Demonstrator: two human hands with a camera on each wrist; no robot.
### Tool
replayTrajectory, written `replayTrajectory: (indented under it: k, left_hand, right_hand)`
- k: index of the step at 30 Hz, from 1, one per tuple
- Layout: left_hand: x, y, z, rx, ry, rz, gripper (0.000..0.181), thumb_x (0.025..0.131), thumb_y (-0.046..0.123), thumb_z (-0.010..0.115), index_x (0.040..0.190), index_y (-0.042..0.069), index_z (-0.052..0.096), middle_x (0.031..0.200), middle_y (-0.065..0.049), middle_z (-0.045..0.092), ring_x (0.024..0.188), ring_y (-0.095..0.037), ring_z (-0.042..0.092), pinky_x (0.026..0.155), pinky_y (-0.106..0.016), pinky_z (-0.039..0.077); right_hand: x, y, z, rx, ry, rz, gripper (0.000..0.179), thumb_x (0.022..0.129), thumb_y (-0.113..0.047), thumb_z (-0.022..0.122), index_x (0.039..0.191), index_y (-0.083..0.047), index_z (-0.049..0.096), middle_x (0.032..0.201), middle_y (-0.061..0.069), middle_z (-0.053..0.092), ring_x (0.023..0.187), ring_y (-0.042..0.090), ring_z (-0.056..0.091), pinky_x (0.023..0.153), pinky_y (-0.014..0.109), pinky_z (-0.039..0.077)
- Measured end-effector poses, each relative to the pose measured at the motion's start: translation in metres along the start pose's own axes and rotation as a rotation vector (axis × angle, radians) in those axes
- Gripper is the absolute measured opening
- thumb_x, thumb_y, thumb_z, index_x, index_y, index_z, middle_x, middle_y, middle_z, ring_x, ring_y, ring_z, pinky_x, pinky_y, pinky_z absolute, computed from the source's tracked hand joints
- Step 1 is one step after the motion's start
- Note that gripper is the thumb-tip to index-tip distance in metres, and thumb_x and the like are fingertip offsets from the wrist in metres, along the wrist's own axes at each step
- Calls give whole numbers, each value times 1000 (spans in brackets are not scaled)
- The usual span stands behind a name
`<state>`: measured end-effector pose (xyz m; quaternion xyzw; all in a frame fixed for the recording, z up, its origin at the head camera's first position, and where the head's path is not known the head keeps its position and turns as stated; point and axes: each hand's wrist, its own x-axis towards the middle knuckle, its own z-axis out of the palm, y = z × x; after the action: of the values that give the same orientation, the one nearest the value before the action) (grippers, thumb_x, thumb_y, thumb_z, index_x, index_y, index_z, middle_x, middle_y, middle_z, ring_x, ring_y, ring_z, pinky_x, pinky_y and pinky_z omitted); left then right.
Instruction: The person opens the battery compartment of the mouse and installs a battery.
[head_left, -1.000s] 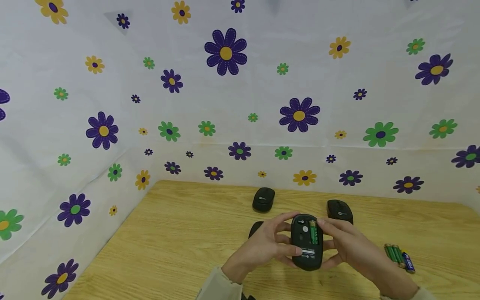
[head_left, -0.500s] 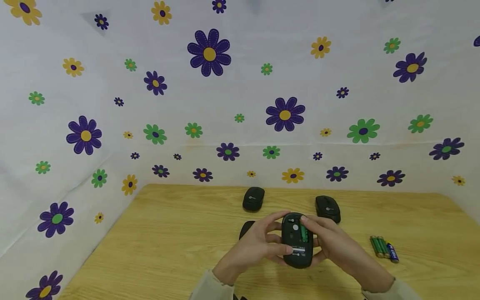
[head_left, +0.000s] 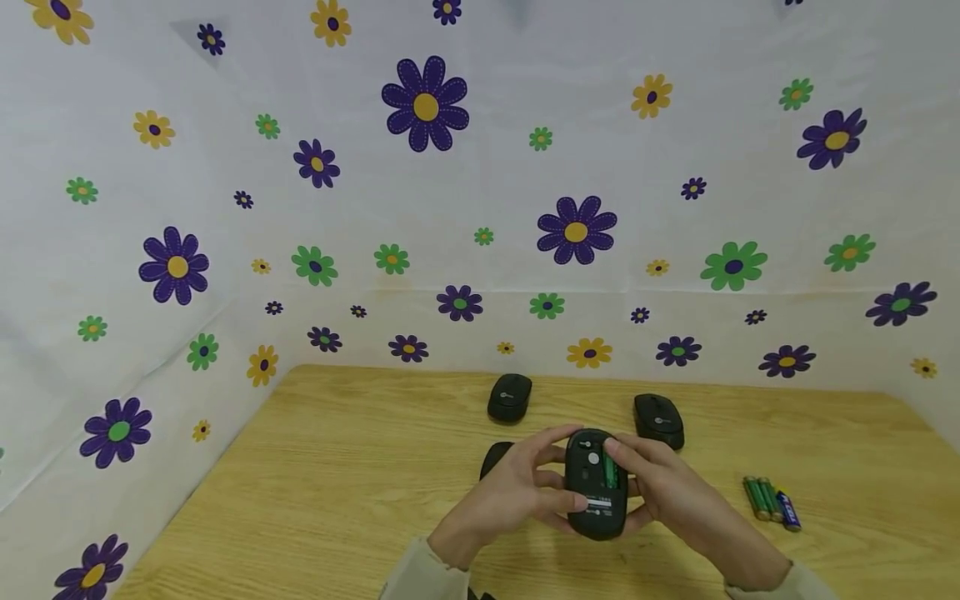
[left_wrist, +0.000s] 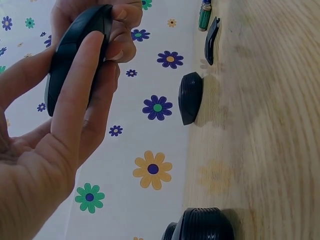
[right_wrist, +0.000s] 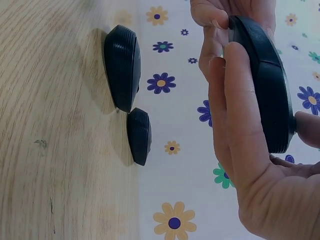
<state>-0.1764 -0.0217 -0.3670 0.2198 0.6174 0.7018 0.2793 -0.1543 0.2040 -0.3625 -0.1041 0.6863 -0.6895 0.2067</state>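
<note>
Both hands hold a black computer mouse [head_left: 595,518] over the table, its underside facing the head camera. My left hand [head_left: 510,492] grips its left side, thumb on the underside near the white label. On the other side my right hand [head_left: 671,487] grips it, the thumb resting at the upper end of a green battery [head_left: 611,475] in the uncovered battery compartment. That thumb hides the battery's upper end. In the left wrist view, the mouse [left_wrist: 75,55] appears edge-on between the fingers. The right wrist view shows its dark side [right_wrist: 270,90] with fingers along it.
Mice lie at the back [head_left: 510,397], the back right [head_left: 658,421] and partly behind my left hand [head_left: 495,458]. Green batteries [head_left: 762,498] and a blue one [head_left: 788,511] lie at right. A thin black piece [left_wrist: 212,42] lies on the wooden table [head_left: 337,500]. Flowered cloth stands behind.
My right thumb has moved from the compartment's edge onto the battery's upper end, covering more of it. The head view has shifted. Both hands still hold the mouse.
</note>
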Motion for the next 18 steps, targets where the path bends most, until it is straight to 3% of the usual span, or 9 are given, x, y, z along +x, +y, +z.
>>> replayTrajectory:
  k: [18]
  left_hand:
    - [0, -3, 0, 5, 11, -8, 72, 87, -14, 67, 151, 13, 48, 123, -12, 59, 93, -22, 68, 65, -37, 64]
  right_hand:
    - [-1, 1, 2, -30, 2, -27, 60, 112, -27, 40, 146, 20, 27, 114, 16, 62, 98, 32, 70, 67, 48, 64]
